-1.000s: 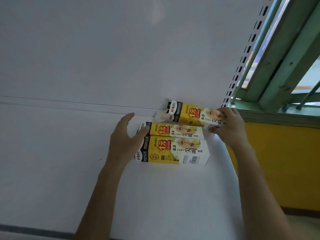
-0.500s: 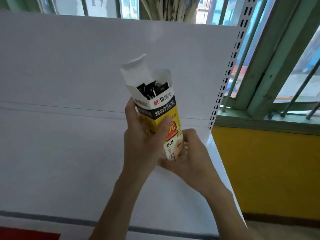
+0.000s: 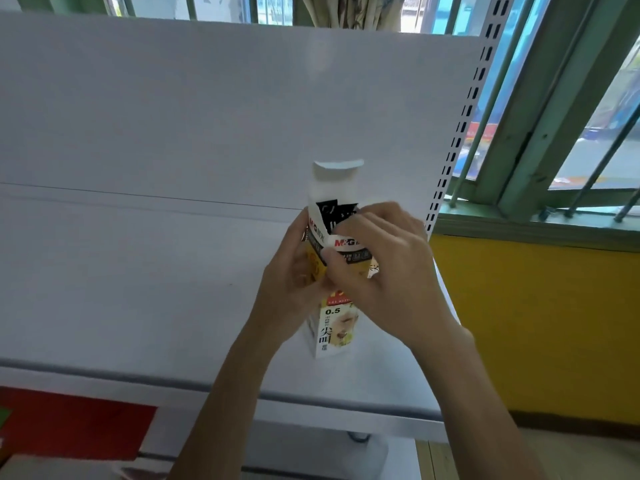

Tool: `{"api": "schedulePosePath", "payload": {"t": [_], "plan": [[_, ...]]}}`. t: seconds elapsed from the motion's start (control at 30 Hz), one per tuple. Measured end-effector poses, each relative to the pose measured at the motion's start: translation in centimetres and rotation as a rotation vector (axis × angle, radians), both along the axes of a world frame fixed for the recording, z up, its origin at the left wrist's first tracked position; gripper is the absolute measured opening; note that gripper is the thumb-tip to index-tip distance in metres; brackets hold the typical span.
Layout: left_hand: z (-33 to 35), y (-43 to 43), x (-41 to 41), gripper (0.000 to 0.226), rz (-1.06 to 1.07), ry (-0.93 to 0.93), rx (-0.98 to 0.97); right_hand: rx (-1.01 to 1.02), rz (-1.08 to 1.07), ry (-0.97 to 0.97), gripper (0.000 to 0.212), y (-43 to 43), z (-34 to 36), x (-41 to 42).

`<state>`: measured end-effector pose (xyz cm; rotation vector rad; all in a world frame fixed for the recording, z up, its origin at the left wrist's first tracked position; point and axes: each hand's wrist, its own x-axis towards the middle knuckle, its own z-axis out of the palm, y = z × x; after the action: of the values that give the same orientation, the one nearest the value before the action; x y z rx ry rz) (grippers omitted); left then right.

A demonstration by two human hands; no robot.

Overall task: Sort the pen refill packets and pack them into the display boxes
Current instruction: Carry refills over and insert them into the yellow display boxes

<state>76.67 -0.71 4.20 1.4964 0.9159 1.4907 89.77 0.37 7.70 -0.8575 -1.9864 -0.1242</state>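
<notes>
White shelf [image 3: 121, 289] with a white back panel [image 3: 207, 116] fills most of the view. Slotted upright [image 3: 460, 133] runs along the panel's right edge. Beyond it: green window frame [image 3: 540, 133] with bars, yellow wall [image 3: 536, 323] beneath. Red patch [image 3: 76, 424] shows below the shelf's front edge, toward the left corner.

Display box [image 3: 337, 327], yellow and white with black printing, held upright over the right part of the shelf, close to its right edge and nearer the front than the back. Cannot tell whether its base touches the shelf. Top flap [image 3: 337, 174] stands open, pointing up. Dark refill packets [image 3: 332, 211] visible inside the mouth, top ends only.

Left hand [image 3: 291, 289] grips the box's left side at mid-height, fingers curled round behind it, out of sight. Right hand [image 3: 384, 271] holds the upper part from the right: thumb pressed on the printed front face, fingers curled over the rim at the open mouth. Whether those fingertips touch the packets is hidden by the hand itself. Both forearms come up from the bottom of the view.
</notes>
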Motion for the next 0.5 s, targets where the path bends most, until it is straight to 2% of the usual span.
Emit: {"api": "schedulePosePath", "payload": {"t": [0.07, 0.13, 0.23, 0.3, 0.4, 0.5], "plan": [[-0.1, 0.0, 0.2, 0.073, 0.043, 0.022, 0.014, -0.021, -0.011, -0.027, 0.017, 0.1, 0.6, -0.1], [-0.1, -0.1, 0.2, 0.076, 0.136, 0.067, 0.032, -0.063, 0.072, 0.033, 0.018, 0.1, 1.0, 0.2], [0.2, -0.4, -0.2, 0.073, 0.277, 0.168, 0.083, -0.151, 0.185, 0.298, 0.040, 0.3, 0.9, 1.3], [0.4, -0.5, -0.5, 0.068, 0.295, 0.220, 0.099, -0.249, 0.213, 0.465, 0.045, 0.7, 0.6, 1.9], [0.6, -0.5, -0.6, 0.058, 0.261, 0.283, 0.132, -0.410, 0.347, 0.519, 0.039, 1.2, 0.1, 1.9], [0.8, -0.3, -0.8, 0.049, 0.241, 0.326, 0.158, -0.413, 0.365, 0.466, 0.027, 1.7, -0.4, 1.4]]}}
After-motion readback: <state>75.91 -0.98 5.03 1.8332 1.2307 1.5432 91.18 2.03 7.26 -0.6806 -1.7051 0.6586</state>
